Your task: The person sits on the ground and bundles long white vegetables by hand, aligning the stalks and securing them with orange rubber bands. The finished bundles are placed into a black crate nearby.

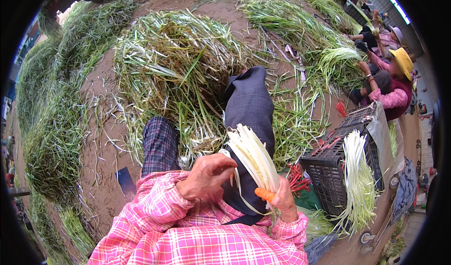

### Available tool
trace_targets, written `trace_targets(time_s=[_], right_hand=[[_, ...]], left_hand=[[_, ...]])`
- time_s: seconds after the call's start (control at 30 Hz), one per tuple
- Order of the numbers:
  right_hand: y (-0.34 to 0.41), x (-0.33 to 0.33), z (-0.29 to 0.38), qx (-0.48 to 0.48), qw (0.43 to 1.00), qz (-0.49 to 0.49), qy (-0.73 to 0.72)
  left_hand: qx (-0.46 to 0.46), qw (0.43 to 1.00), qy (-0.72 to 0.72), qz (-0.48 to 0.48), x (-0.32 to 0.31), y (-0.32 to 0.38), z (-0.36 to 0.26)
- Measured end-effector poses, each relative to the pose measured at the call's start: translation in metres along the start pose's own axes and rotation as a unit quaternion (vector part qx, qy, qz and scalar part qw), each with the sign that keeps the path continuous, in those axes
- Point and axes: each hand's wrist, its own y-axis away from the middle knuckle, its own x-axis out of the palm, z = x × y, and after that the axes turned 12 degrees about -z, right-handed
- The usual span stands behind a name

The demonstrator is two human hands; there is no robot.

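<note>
My right hand [283, 199] grips a bunch of pale stalks [256, 155], which look like blanched chives, by its lower part. An orange finger sleeve [265, 194] covers the thumb of that hand. The white ends of the bunch point up and away over a dark cloth [251, 103] laid across my leg. Left of the bunch, my left hand [208, 175] has thumb and fingers pinched around a thin pale strand [239, 187]. Part of that strand hangs down in front of the cloth.
A large heap of untrimmed stalks [176, 60] lies before my knees. At right, a black plastic crate [324, 177] bears a bundle of trimmed pale stalks [357, 180], with red ties [297, 180] beside it. Beyond the crate sits a co-worker in a yellow hat [401, 64]. Green piles [56, 131] line the left.
</note>
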Motion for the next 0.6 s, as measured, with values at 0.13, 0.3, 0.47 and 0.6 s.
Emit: trace_targets(time_s=[0.13,0.3,0.47,0.6], right_hand=[[0.001,0.002,0.002,-0.01,1.0,-0.008,0.005],[0.001,0.004,0.005,-0.077,0.996,-0.026,0.036],[0.0,0.006,0.005,-0.106,0.992,-0.04,0.055],[0.001,0.007,0.007,-0.089,0.993,-0.042,0.058]], left_hand=[[-0.037,0.994,0.063,-0.081,-0.013,-0.004,0.0],[-0.065,0.963,0.159,-0.209,-0.046,-0.011,-0.001],[-0.047,0.932,0.106,-0.343,-0.082,-0.013,-0.001],[-0.015,0.916,0.113,-0.385,-0.096,-0.013,0.001]])
